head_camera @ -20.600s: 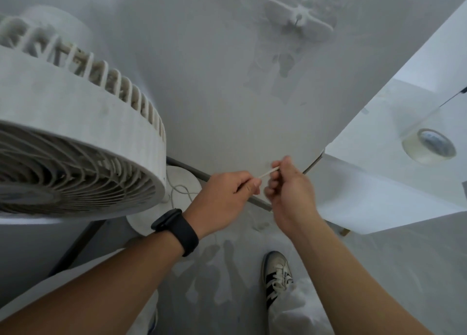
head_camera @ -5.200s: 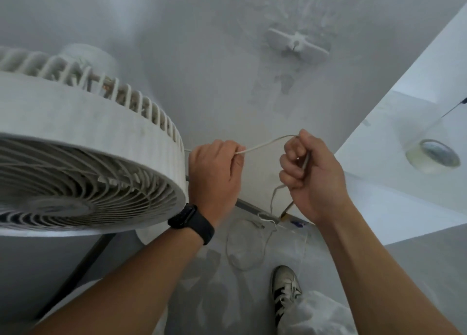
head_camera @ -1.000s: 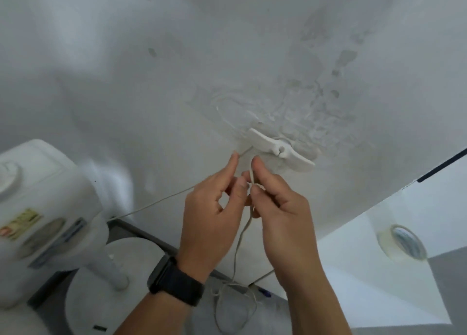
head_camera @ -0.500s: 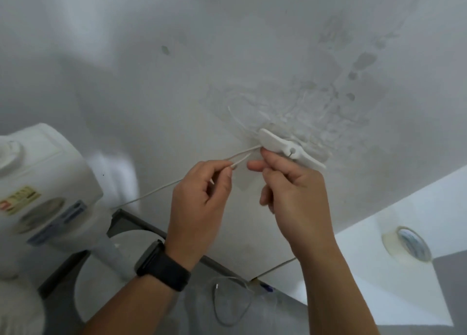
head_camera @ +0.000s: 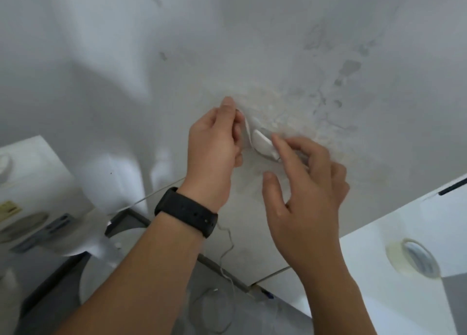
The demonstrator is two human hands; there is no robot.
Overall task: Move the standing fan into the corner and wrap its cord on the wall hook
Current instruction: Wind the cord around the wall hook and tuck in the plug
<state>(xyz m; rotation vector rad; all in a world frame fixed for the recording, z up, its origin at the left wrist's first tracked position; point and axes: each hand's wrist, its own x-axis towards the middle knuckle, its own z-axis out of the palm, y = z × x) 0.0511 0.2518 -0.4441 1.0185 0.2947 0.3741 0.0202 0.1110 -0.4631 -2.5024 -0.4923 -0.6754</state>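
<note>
So that the cord [head_camera: 246, 130] loops round the hook [head_camera: 264, 142], our left hand [head_camera: 214, 145] pinches it at nine o'clock while our right hand [head_camera: 305, 183], fingers spread, steadies the hook.

The wall [head_camera: 252, 44] was painted white, with patched, rough plaster and grey scuff marks across its upper right area. A dark baseboard [head_camera: 222, 266] ran along its foot above a grey floor [head_camera: 50, 296]. At right stood a white surface [head_camera: 394, 223] carrying a roll of clear tape [head_camera: 414, 259]. Light was soft and diffuse
</note>
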